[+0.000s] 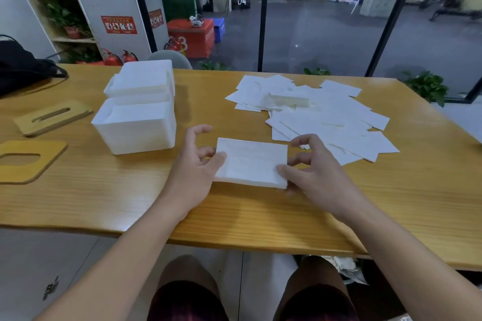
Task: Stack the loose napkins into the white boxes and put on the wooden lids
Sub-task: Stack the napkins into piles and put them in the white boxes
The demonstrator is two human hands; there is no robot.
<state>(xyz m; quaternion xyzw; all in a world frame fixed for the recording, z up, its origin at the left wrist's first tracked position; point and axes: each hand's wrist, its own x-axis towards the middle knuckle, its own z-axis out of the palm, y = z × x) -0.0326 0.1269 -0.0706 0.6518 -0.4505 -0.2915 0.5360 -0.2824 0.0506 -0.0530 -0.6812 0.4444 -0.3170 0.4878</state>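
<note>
Wood-grain table (234, 216) fills the middle of the head view, its near edge running above the person's knees. Near the centre of it lies a squared-up napkin stack (251, 163), flat on the wood, and both hands are at it. The left hand (194, 164) sits at the stack's left end, thumb laid on the top near corner and fingers curled at the left edge, the forefinger lifted clear. The right hand (310, 167) is at the right end, thumb pressed on the near right corner and fingers curled around the right edge, so the stack is pinched between the two hands.

Right of and beyond the stack, the loose napkins (326, 114) lie scattered in an overlapping heap across the far right part of the table, with a small tidy pile (289, 99) sitting on top of the heap towards its far side.

Left of the stack stands the near white box (135, 130), lidless, with napkins showing inside. Just behind it, touching or nearly so, is the far white box (146, 81), also lidless and filled up to its rim.

Further left, two wooden lids lie flat on the table: the far lid (53, 117) with a narrow slot, and the near lid (28, 161) with a wider opening, at the left edge of the view. A black bag (23, 65) rests on the far left corner.
</note>
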